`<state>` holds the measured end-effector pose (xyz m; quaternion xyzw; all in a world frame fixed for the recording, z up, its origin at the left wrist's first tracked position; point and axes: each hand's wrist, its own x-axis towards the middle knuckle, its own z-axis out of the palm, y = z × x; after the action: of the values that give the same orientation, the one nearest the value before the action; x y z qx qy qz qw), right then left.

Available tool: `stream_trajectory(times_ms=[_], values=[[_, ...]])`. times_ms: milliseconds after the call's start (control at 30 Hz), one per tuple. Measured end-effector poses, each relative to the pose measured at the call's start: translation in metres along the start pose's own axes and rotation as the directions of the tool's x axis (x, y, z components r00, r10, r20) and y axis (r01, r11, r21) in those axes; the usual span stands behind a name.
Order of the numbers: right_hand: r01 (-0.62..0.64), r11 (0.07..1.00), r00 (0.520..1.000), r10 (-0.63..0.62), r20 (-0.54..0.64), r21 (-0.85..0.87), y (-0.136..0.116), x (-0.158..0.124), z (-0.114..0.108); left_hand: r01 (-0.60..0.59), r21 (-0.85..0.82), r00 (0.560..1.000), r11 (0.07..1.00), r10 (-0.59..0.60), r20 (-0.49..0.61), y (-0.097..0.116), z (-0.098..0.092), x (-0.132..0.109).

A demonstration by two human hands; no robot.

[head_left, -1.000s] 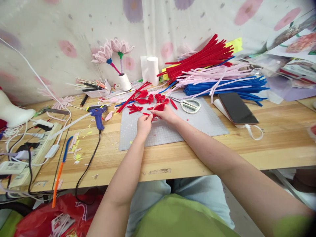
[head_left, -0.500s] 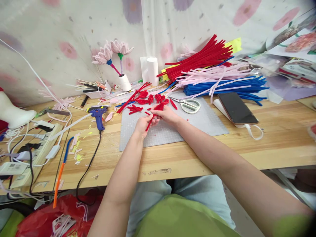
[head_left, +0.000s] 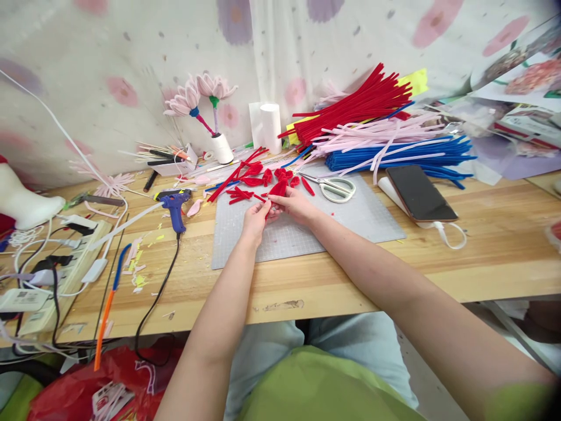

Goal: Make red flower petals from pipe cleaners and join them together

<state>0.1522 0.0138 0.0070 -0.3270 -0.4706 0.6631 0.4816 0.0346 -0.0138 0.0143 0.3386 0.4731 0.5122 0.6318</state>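
Observation:
Both hands meet above a grey cutting mat [head_left: 302,240], closed on one red pipe-cleaner piece [head_left: 279,187] bent into a petal-like shape. My left hand [head_left: 255,221] pinches its thin lower stem, and a short red end sticks out to the left. My right hand [head_left: 294,203] grips the wider part from the right; some of the piece is hidden by the fingers. Just behind lie several red loops and petals [head_left: 252,169] and a small pile of short red pieces [head_left: 241,195]. Scissors with pale handles [head_left: 337,189] rest to the right on the mat.
Bundles of red [head_left: 350,108], pink [head_left: 377,134] and blue pipe cleaners [head_left: 394,155] lie at the back right, beside a phone [head_left: 421,193]. At left are a blue glue gun [head_left: 176,210] with its cord and a power strip [head_left: 65,275]. Pink flowers [head_left: 214,88] stand behind.
The red piece has turned in my fingers: its wide part shows more broadly, and the long end that pointed down toward me now points left. Both hands stay over the mat.

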Motion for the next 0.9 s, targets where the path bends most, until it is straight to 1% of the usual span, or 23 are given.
stream_trajectory(times_ms=[33,100,167,233,300,433,500,567,600,633,667,700,733,767,800,833,867,900], values=[[0.022,1.0,0.999,-0.022,-0.039,-0.019,0.001,0.001,-0.002,-0.014,0.02,1.0,1.0,0.014,0.006,-0.001,0.0,0.0],[0.067,0.995,0.992,-0.074,-0.102,-0.072,0.001,0.002,-0.005,-0.002,0.031,1.0,1.0,0.001,0.025,-0.001,0.0,-0.001],[0.107,0.985,0.986,-0.123,-0.114,-0.136,0.0,0.002,-0.008,0.025,0.029,0.999,0.999,-0.026,0.033,0.0,0.0,-0.002],[0.129,0.973,0.986,-0.147,-0.081,-0.191,-0.002,0.001,-0.009,0.056,0.029,0.998,0.998,-0.057,0.03,0.003,0.0,-0.004],[0.134,0.969,0.989,-0.144,-0.037,-0.207,-0.004,-0.001,-0.009,0.11,0.001,0.993,0.994,-0.11,0.033,0.006,0.0,-0.006],[0.124,0.983,0.992,-0.121,0.032,-0.135,-0.009,-0.005,-0.004,0.26,-0.169,0.965,0.951,-0.251,0.07,0.01,0.001,-0.01],[0.12,0.987,0.992,-0.116,0.044,-0.106,-0.011,-0.006,-0.003,0.319,-0.234,0.947,0.918,-0.302,0.104,0.012,0.001,-0.011],[0.118,0.987,0.993,-0.115,0.036,-0.107,-0.012,-0.007,-0.002,0.347,-0.232,0.936,0.909,-0.322,0.14,0.011,0.002,-0.011],[0.117,0.987,0.993,-0.115,0.025,-0.114,-0.012,-0.007,-0.003,0.338,-0.196,0.939,0.921,-0.313,0.145,0.01,0.002,-0.01],[0.117,0.986,0.993,-0.117,0.009,-0.121,-0.012,-0.006,-0.003,0.304,-0.138,0.949,0.943,-0.288,0.13,0.009,0.003,-0.009],[0.116,0.985,0.993,-0.118,-0.011,-0.125,-0.011,-0.005,-0.004,0.243,-0.062,0.967,0.968,-0.238,0.088,0.007,0.003,-0.007],[0.115,0.985,0.992,-0.12,-0.032,-0.125,-0.01,-0.004,-0.006,0.163,0.023,0.986,0.986,-0.164,0.021,0.005,0.003,-0.006],[0.114,0.986,0.991,-0.121,-0.054,-0.122,-0.009,-0.002,-0.007,0.073,0.112,0.996,0.991,-0.067,-0.059,0.003,0.002,-0.004],[0.111,0.987,0.99,-0.121,-0.075,-0.118,-0.008,-0.001,-0.008,-0.02,0.191,0.99,0.981,0.047,-0.136,0.001,0.002,-0.003],[0.107,0.987,0.988,-0.119,-0.1,-0.117,-0.007,0.001,-0.008,-0.101,0.262,0.97,0.96,0.153,-0.187,-0.001,0.001,-0.002],[0.102,0.988,0.985,-0.117,-0.125,-0.12,-0.006,0.002,-0.009,-0.184,0.325,0.948,0.928,0.255,-0.191,-0.003,-0.001,-0.002],[0.097,0.987,0.982,-0.115,-0.15,-0.128,-0.005,0.003,-0.009,-0.266,0.385,0.927,0.884,0.344,-0.148,-0.005,-0.002,-0.002],[0.092,0.986,0.978,-0.116,-0.172,-0.139,-0.004,0.004,-0.009,-0.335,0.439,0.909,0.834,0.409,-0.084,-0.007,-0.003,-0.002]])
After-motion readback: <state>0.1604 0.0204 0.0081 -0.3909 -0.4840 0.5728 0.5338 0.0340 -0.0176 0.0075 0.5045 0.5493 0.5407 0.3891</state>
